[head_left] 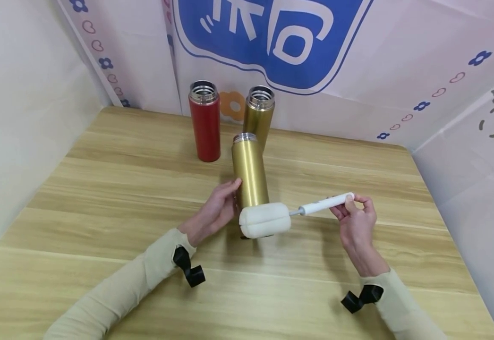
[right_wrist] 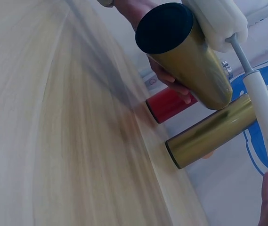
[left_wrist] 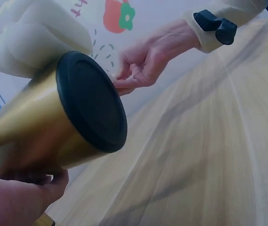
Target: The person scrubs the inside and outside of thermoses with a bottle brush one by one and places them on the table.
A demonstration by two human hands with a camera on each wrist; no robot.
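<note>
My left hand holds a gold metal bottle, tilted, with its open steel mouth pointing away from me. The bottle's dark round base faces the left wrist view, lifted off the table. In my right hand, thumb and fingers pinch the end of a white handle. It belongs to a sponge bottle brush, whose thick white sponge head overlaps the lower side of the gold bottle in the head view. Seen from the right wrist, the sponge lies right alongside the bottle's wall.
Toward the back of the wood-grain table stand a red bottle and a second gold bottle, both uncapped. A printed cloth backdrop rises behind them, and pale walls flank the table.
</note>
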